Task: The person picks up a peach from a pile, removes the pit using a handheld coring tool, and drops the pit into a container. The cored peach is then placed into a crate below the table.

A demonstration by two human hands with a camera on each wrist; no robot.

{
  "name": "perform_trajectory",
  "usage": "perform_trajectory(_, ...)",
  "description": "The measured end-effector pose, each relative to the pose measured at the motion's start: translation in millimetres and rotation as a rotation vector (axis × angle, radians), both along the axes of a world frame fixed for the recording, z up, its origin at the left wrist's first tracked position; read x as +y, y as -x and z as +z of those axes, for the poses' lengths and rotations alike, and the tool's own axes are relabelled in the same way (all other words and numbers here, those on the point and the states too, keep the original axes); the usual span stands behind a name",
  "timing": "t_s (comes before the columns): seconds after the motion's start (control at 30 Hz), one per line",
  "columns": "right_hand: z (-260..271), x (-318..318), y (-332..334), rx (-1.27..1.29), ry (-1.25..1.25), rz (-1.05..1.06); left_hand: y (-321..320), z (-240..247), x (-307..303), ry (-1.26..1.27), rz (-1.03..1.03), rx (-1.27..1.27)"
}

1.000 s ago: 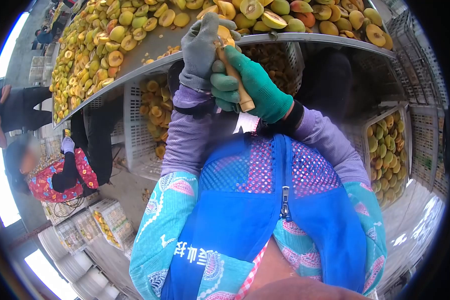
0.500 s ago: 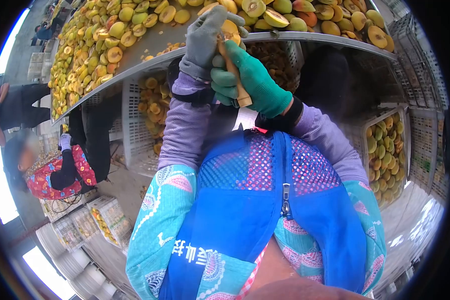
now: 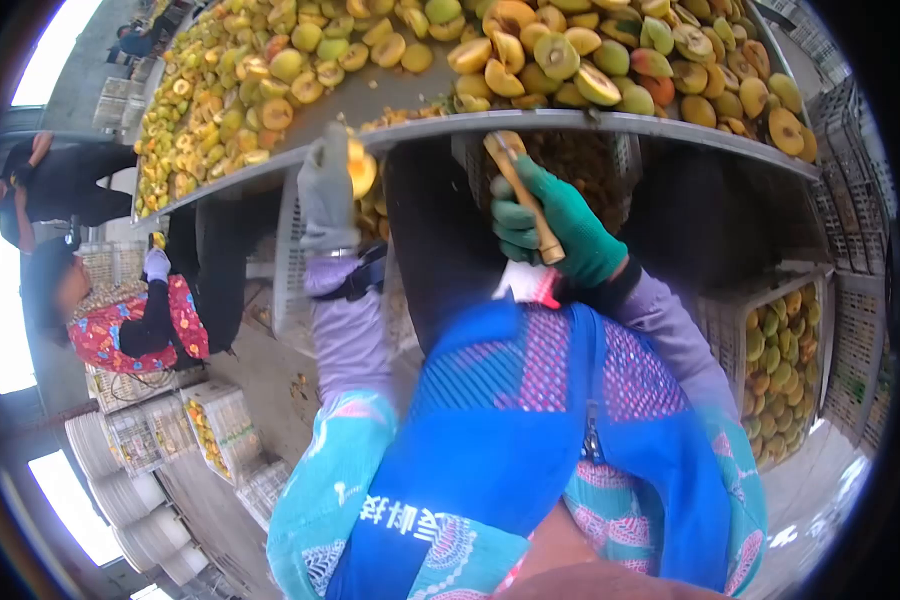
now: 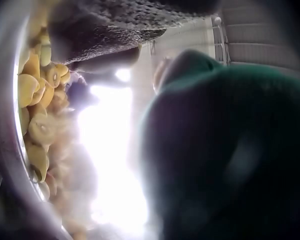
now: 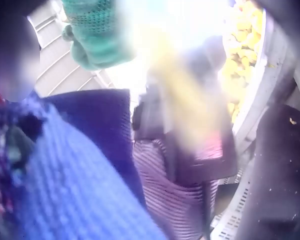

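In a grey glove, my left hand [image 3: 328, 190] holds a cut yellow stone fruit [image 3: 361, 168] at the tray's near edge, blurred by motion. My right hand [image 3: 575, 225], gloved in green, has its fingers curled round a short wooden-handled tool [image 3: 526, 195] that slants up and leftward; its working end is not clear. A gap separates the two hands. Grey glove fingers [image 4: 110, 30] cross the top of the left wrist view, with a dark green glove [image 4: 225, 150] filling its right side. The green glove [image 5: 97, 37] shows at the top of the right wrist view.
A metal-edged table [image 3: 450, 126] bears heaps of halved fruit [image 3: 560, 60]. Under it stand crates of fruit pieces, and a crate of green-yellow fruit [image 3: 782, 370] stands at right. Another person in a red patterned top [image 3: 135, 325] sits at left, near stacked crates [image 3: 220, 430].
My left hand has come away from the tool and moved left and down with the fruit. The right hand has shifted right, keeping the tool. The head view has tilted.
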State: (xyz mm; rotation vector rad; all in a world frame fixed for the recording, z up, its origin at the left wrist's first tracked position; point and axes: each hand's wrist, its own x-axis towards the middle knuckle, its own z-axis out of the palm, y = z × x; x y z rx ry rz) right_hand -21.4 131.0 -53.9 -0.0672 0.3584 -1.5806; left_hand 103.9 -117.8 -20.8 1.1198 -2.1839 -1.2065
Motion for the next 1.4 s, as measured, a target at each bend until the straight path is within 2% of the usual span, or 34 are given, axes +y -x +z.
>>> perform_trajectory(0.03, -31.7, 2.0, 11.3, -0.057, -0.205, 0.029, -7.6, 5.7, -18.4, 0.26, 0.002, -0.343)
perform_trajectory(0.07, -38.0, 3.4, 8.1, -0.15, -0.46, -0.008, -5.0, 10.0, -30.2, 0.319, -0.039, -0.34)
perform_trajectory(0.1, -44.5, 4.1, 6.6, -0.06, -0.505, 0.074, 8.2, 14.2, -44.3, 0.373, -0.082, -0.335)
perform_trajectory(0.13, -34.6, 3.3, 4.0, 0.045, -0.483, 0.094, 26.5, 20.0, -56.8, 0.425, -0.129, -0.327)
perform_trajectory(0.17, -20.8, 3.7, 0.9, 0.152, -0.463, 0.114, 58.8, 38.7, -51.2, 0.394, -0.111, -0.421)
perform_trajectory(0.2, -12.2, 4.0, 1.9, 0.26, -0.47, 0.091, 86.2, 25.4, -66.9, 0.521, -0.162, -0.297)
perform_trajectory(0.23, -4.8, 3.6, 3.6, 0.367, -0.475, 0.06, 118.1, 12.1, -84.4, 0.598, -0.13, -0.344)
perform_trajectory(0.3, 4.9, 5.6, 4.0, 0.494, -0.477, -0.03, 178.5, -29.5, -136.7, 0.612, -0.083, -0.639)
perform_trajectory(0.37, 12.2, 9.6, 8.4, 0.543, -0.474, -0.142, 200.6, -56.7, -150.6, 0.56, -0.168, -0.725)
perform_trajectory(0.4, 15.7, 10.3, 12.0, 0.604, -0.515, -0.156, 200.3, -30.3, -130.7, -0.021, -0.148, -0.597)
perform_trajectory(0.43, 16.6, 8.1, 15.0, 0.679, -0.538, -0.2, 204.2, -36.8, -123.6, -0.071, -0.093, -0.42)
perform_trajectory(0.5, 15.5, -5.7, 21.2, 0.814, -0.572, -0.267, 206.2, -53.1, -124.4, 0.502, -0.203, -0.541)
perform_trajectory(0.57, 17.4, -26.9, 29.6, 1.098, -0.523, -0.418, 191.5, -54.7, -124.0, 0.347, -0.274, -0.39)
perform_trajectory(0.6, 10.7, -41.0, 34.4, 1.34, -0.406, -0.591, 186.3, -50.5, -121.3, 0.269, -0.302, -0.309)
perform_trajectory(0.7, 28.4, -68.5, 39.8, 1.691, -0.394, -0.668, 135.2, 6.8, -58.3, -0.154, -0.207, 0.027)
perform_trajectory(0.8, 15.9, -82.5, 37.4, 1.802, -0.454, -0.542, 108.2, -5.4, -9.0, -0.454, -0.333, 0.453)
perform_trajectory(0.87, 8.6, -77.4, 25.2, 1.805, -0.511, -0.542, 109.4, -26.3, 27.4, -0.766, -0.356, 0.793)
perform_trajectory(0.9, 5.7, -72.0, 20.2, 1.808, -0.547, -0.537, 111.3, -30.8, 40.9, -1.073, -0.267, 0.796)
perform_trajectory(0.93, 3.5, -64.3, 18.2, 1.785, -0.532, -0.616, 111.4, -34.6, 48.4, -1.083, -0.283, 0.786)
perform_trajectory(1.0, -1.1, -54.7, 19.0, 1.726, -0.538, -0.634, 114.9, -37.5, 60.8, -1.096, -0.325, 0.768)
perform_trajectory(1.1, -4.2, -47.4, 16.6, 1.72, -0.581, -0.662, 119.2, -24.9, 76.6, -0.947, -0.381, 0.822)
perform_trajectory(1.2, 2.2, -44.0, 12.2, 1.701, -0.616, -0.644, 117.9, -4.5, 94.5, -0.743, -0.296, 0.801)
perform_trajectory(1.33, -1.0, -44.0, 2.5, 1.617, -0.624, -0.617, 119.3, -13.9, 94.3, -0.47, -0.257, 0.737)
perform_trajectory(1.4, -2.4, -44.3, 0.2, 1.492, -0.531, -0.626, 119.0, -15.2, 94.9, -0.487, -0.26, 0.741)
